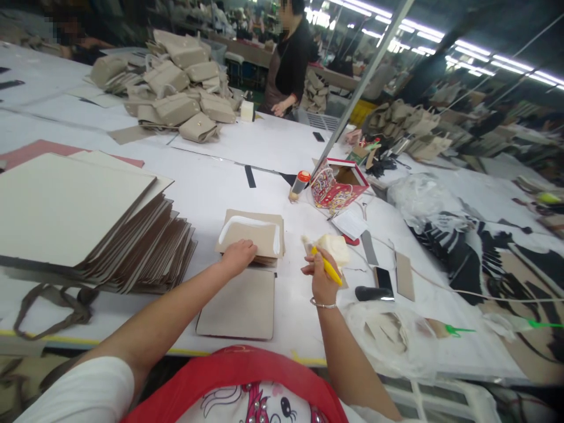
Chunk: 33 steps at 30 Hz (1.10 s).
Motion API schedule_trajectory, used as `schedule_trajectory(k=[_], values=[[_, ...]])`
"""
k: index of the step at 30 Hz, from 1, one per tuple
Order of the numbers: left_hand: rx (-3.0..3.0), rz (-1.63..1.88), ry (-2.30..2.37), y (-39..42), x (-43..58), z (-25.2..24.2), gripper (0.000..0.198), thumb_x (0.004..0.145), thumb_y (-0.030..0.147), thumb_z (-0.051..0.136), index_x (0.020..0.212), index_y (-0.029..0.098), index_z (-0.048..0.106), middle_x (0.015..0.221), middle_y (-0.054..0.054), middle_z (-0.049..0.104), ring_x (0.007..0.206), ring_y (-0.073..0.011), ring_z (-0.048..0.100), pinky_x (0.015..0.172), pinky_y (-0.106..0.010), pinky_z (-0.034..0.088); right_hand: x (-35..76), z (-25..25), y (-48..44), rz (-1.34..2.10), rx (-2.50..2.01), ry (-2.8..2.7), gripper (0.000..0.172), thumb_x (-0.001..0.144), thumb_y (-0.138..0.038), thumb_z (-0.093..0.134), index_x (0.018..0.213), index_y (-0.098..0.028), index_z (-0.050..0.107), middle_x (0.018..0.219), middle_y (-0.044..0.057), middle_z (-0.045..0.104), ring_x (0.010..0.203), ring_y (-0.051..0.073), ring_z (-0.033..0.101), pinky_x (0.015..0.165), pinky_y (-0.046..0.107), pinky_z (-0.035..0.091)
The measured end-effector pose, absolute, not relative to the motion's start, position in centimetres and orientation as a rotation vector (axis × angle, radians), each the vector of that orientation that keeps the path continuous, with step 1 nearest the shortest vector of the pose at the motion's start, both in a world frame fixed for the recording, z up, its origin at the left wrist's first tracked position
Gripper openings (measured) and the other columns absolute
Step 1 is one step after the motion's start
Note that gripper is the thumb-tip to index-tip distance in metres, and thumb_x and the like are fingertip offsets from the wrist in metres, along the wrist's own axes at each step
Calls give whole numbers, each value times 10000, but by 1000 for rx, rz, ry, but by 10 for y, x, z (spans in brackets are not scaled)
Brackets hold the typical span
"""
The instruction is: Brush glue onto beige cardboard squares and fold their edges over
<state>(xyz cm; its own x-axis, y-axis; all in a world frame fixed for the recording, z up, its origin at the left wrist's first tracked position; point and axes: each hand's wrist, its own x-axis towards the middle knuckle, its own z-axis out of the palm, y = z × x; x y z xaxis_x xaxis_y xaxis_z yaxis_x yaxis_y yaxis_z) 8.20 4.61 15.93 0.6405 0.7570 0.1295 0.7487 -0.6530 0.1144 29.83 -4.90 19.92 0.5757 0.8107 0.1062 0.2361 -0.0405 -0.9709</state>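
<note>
My left hand (239, 257) lies with its fingers on the near edge of a small stack of beige panels (249, 234), holding nothing. A white band of glue (251, 222) runs along the top panel's far and right sides. Just below the stack is a separate beige panel (237, 305) with rounded corners. My right hand (325, 282) is closed around a yellow-handled brush (326, 267), to the right of the stack. The brush's pale tip points up and left, beside a whitish block-like container (335, 248).
A tall pile of large panels (74, 205) stands at left, with a brown strap (53, 302) before it. A red box (339, 185), a can (300, 183), a phone (383, 282) and a plastic bag (392, 335) lie rightward. Beyond are beige bags (176, 88) and a person (288, 64).
</note>
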Motion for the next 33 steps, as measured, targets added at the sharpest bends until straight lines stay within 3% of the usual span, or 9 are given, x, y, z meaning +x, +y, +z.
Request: schedule_trajectory(k=[4,8,13,16,20,23,27,33], values=[[2672,856,1356,22,59,188,150,823,170,450,756,165,584,772,-69,564,785,-182,542,728,-298,445,292,188,-60,580,-1528,-1071,368,869,-470,412,1092,-186,478,849,37,651,529,97,612,517,240,522],[1972,1253,1514,-19,50,210,123,764,259,548,801,152,596,793,-53,610,719,-158,577,683,-274,483,264,164,-64,645,-1583,-1288,265,891,-429,380,993,-197,456,858,39,643,653,125,634,616,265,514],[1149,1166,1344,-58,56,203,296,675,344,647,853,109,621,773,-63,666,686,-190,624,638,-307,525,234,144,-71,558,-1722,-1357,233,853,-431,438,930,-212,466,709,-3,572,614,142,570,608,272,461],[928,1165,1180,-69,50,185,394,643,373,693,928,114,606,887,-79,669,770,-201,633,665,-324,539,234,137,-82,560,-1659,-1290,232,823,-430,478,900,-213,450,722,-11,531,603,124,518,602,257,452],[771,1251,1188,-81,19,149,410,741,458,593,1033,175,554,1034,-71,631,891,-178,610,682,-288,526,247,124,-108,587,-1678,-1295,240,805,-424,508,886,-208,441,719,-13,517,622,122,511,617,251,445],[797,1204,1452,-91,-9,110,368,774,490,533,940,166,588,908,-48,648,794,-144,600,665,-246,493,255,108,-130,613,-1797,-1389,235,814,-431,491,878,-207,456,722,-2,546,625,131,530,615,250,431],[981,969,1680,-100,-32,65,293,698,419,610,784,141,646,750,-31,654,730,-147,584,696,-244,461,255,79,-143,649,-1938,-1535,266,835,-459,416,875,-203,480,730,24,589,603,155,555,584,256,411],[950,821,1782,-87,-36,48,242,627,360,630,722,141,670,721,-43,680,700,-166,598,679,-260,452,252,47,-132,571,-2014,-1670,333,852,-467,343,902,-184,509,727,55,611,600,179,566,578,265,394]])
